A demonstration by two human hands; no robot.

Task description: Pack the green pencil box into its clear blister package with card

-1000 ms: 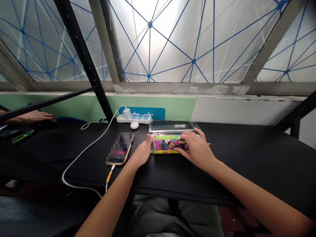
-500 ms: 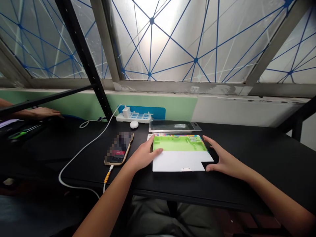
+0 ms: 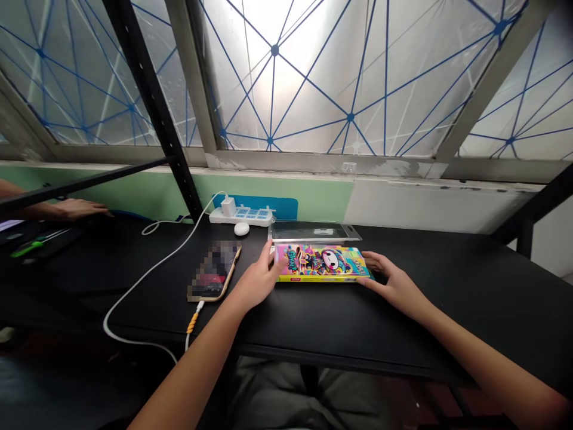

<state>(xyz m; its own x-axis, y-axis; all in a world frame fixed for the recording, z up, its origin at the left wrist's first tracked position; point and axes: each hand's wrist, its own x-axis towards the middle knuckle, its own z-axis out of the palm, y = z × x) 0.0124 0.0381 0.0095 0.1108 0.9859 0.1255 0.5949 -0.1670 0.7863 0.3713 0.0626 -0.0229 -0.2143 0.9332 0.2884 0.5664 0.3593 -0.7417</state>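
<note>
A colourful pencil case (image 3: 322, 263) with a cartoon character on its lid and a yellow front edge lies closed on the black desk. My left hand (image 3: 262, 276) holds its left end, fingers at the back corner and thumb over the lid. Around the right end curls my right hand (image 3: 388, 282), thumb at the front corner and fingers at the far side. Just behind the pencil case lies a clear plastic package (image 3: 308, 231).
Left of my left hand, a phone (image 3: 215, 272) is plugged into a white cable (image 3: 147, 272). A power strip (image 3: 242, 214) and a small white rounded case (image 3: 242, 229) are near the wall. At far left, another person's hand (image 3: 83, 209) rests beyond a black metal frame (image 3: 156, 113).
The pencil case's white lid, folded out toward me before, has swung up and over the green tray, so its printed face shows. My right hand has moved slightly left, onto the right end.
</note>
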